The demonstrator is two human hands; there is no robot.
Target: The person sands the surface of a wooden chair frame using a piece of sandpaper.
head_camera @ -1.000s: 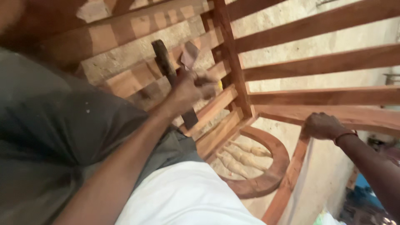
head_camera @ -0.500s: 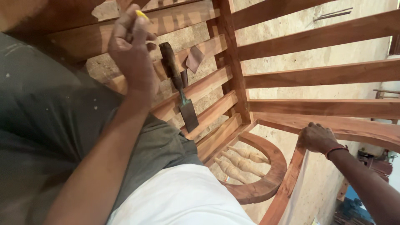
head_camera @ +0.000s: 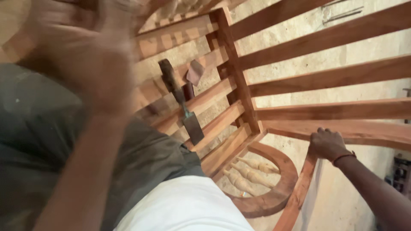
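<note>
The left hand [head_camera: 92, 55] was a blur close to the lens, its grip unreadable. The right hand [head_camera: 327, 143] clasped the frame [head_camera: 342, 128]. The chisel [head_camera: 182, 102] lay untouched across slats [head_camera: 205, 100].

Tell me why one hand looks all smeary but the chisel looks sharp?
Head view: the left hand is raised close to the camera and smeared by motion blur, so whether it holds anything is unclear; the chisel lying on the wooden slats is crisp; the right hand gripping the curved rail is sharp too.

Left hand [head_camera: 92, 64] higher, nearer, blurred
</note>
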